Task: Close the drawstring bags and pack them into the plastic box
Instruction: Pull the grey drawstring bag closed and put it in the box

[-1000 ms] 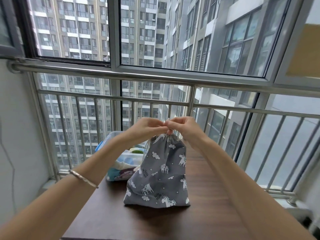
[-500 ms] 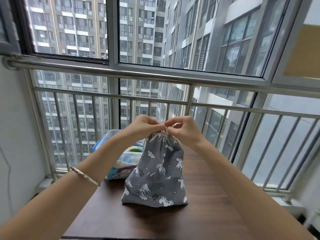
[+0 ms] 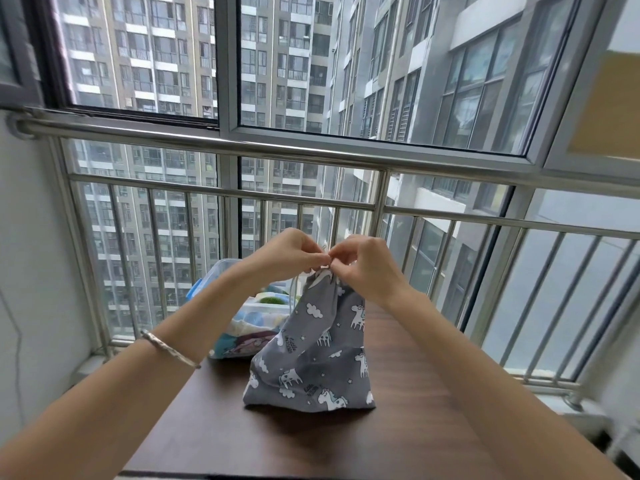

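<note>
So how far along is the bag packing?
The plastic box already holds patterned fabric, likely packed bags. The left hand and right hand pinch the gathered neck of the grey unicorn bag on the table. Still to do: finish closing it and put it in the box.

Thin silver bangle (image 3: 170, 348) on bare left forearm (image 3: 131, 396)

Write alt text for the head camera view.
The left hand and right hand pinch the gathered top of a grey unicorn-print drawstring bag standing on a dark wooden table. A partly filled clear plastic box sits behind it.
</note>
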The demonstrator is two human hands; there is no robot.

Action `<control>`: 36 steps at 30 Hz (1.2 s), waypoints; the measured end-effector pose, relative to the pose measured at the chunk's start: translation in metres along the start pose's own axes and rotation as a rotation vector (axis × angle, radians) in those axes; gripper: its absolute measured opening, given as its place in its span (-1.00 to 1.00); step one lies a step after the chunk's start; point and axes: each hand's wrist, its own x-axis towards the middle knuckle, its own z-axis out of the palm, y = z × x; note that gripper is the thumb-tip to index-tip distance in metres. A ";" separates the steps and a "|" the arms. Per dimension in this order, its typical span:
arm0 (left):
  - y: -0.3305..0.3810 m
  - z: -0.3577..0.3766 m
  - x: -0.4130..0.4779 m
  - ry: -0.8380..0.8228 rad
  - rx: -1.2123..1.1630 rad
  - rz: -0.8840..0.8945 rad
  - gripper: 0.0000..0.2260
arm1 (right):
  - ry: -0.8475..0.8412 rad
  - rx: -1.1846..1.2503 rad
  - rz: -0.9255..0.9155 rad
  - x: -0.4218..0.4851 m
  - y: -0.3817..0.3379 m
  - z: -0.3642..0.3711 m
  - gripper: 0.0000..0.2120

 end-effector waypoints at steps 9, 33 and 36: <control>0.004 -0.012 0.001 -0.128 0.084 -0.075 -0.80 | -0.090 -0.018 -0.074 0.003 0.005 0.002 -0.88; -0.008 -0.008 0.008 0.056 -0.113 -0.044 -0.77 | 0.091 0.420 0.303 0.005 -0.003 0.008 -0.81; -0.008 -0.005 0.010 0.052 -0.159 -0.123 -0.73 | 0.063 0.448 0.310 0.005 -0.002 0.010 -0.63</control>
